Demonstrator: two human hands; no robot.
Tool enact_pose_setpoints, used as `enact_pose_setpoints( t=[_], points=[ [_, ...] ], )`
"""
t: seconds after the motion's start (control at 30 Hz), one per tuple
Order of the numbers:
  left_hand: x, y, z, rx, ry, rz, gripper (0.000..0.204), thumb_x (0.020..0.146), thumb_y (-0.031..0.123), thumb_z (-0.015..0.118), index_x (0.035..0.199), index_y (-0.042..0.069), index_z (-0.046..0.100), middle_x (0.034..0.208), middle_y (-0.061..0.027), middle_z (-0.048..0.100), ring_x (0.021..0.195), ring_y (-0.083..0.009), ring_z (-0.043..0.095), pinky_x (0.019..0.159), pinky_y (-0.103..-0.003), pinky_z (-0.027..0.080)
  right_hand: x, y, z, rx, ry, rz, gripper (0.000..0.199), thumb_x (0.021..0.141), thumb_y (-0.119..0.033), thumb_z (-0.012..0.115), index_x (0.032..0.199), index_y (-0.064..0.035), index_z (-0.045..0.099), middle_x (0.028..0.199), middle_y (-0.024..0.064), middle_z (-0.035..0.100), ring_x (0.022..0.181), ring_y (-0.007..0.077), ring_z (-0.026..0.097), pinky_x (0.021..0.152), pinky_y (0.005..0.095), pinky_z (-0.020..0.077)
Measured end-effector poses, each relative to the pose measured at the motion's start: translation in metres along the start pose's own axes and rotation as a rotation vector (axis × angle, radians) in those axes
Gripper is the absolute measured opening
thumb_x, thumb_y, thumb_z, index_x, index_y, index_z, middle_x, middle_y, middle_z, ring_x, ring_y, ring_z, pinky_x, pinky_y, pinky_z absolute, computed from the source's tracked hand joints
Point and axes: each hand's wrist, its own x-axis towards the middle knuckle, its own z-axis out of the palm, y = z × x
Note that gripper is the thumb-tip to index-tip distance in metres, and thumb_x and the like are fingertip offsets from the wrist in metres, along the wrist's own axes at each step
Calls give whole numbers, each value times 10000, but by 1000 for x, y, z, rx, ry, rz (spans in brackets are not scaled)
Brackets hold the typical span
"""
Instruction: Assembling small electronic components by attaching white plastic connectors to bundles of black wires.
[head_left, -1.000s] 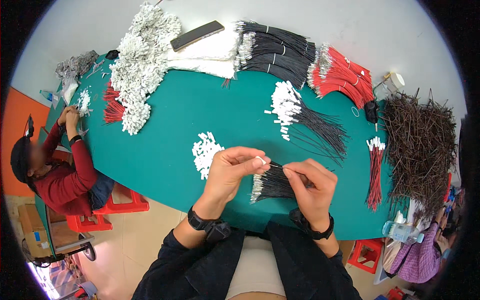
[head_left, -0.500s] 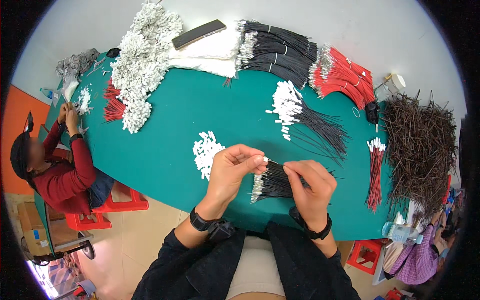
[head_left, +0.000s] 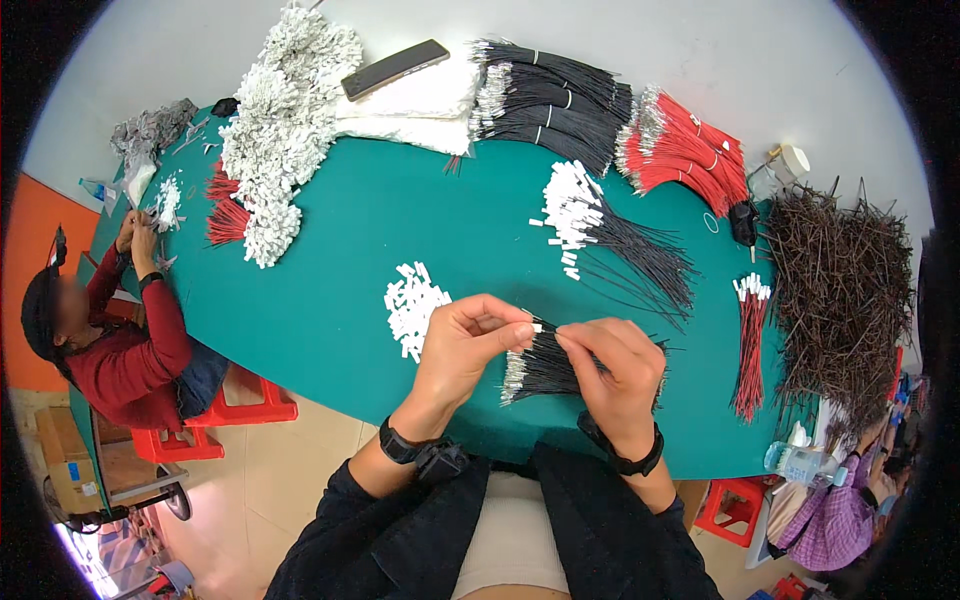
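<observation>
My left hand [head_left: 455,350] pinches a small white plastic connector [head_left: 537,328] between thumb and forefinger. Close against it, my right hand [head_left: 620,370] grips a thin black wire [head_left: 549,331] whose end meets the connector; whether it is fully inside is too small to tell. Beneath both hands lies a bunch of black wires [head_left: 545,372] with silvery tips, partly covered by my right hand. Just left of my left hand is a heap of loose white connectors [head_left: 408,310]. Farther back, black wires [head_left: 645,250] with white connectors [head_left: 573,200] on their ends lie fanned out.
Along the green table's [head_left: 330,290] far side are a white heap [head_left: 290,110], a phone [head_left: 395,69] on white bags, tied black wires [head_left: 560,100] and red wires [head_left: 690,150]. To the right are dark-red wires [head_left: 750,350] and a brown tangled pile [head_left: 840,300]. Another person [head_left: 120,340] sits at left.
My right hand has shifted slightly left, nearer my left fingertips. The white connector has moved a little right and down, and less wire shows between the hands.
</observation>
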Motion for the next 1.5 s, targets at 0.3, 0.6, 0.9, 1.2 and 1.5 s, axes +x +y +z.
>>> enact_pose_setpoints(
  t=[0.3, 0.6, 0.9, 1.2, 1.5],
  points=[
    [-2, -3, 3, -47, 8, -13, 57, 906, -19, 739, 955, -24, 711, 850, -112, 732, 754, -155, 698, 707, -276, 574, -2, 2, 3, 68, -19, 86, 98, 797, 13, 773, 877, -30, 737, 775, 88, 695, 656, 256, 646, 593, 346, 473],
    [-3, -6, 2, -42, -7, 1, 59, 908, -8, 754, 955, -18, 720, 906, -111, 746, 788, -150, 717, 728, -274, 591, -4, 2, 6, 108, -25, 124, 103, 798, 14, 779, 877, -39, 739, 759, 87, 689, 643, 254, 630, 582, 346, 469],
    [-4, -1, 3, -15, -1, -29, 50, 917, -13, 734, 958, -24, 706, 892, -109, 737, 793, -166, 717, 731, -279, 590, -1, 7, 4, 72, -75, 72, 101, 793, -4, 779, 881, -27, 738, 778, 87, 701, 678, 269, 647, 626, 365, 486],
    [31, 44, -71, 1408, 177, 393, 191, 769, 76, 822, 944, 33, 758, 948, -119, 719, 929, -329, 655, 803, -409, 523, -4, 64, -14, -119, -432, 78, 174, 768, -74, 799, 904, -12, 709, 944, 124, 686, 923, 347, 629, 833, 452, 520],
    [32, 17, -73, 1685, 48, 352, 259, 662, 87, 874, 881, 43, 742, 945, -106, 652, 953, -335, 581, 838, -442, 499, -21, 46, 5, -129, -585, 116, 100, 801, -65, 763, 860, -16, 699, 856, 108, 644, 864, 330, 618, 764, 437, 522]
  ],
)
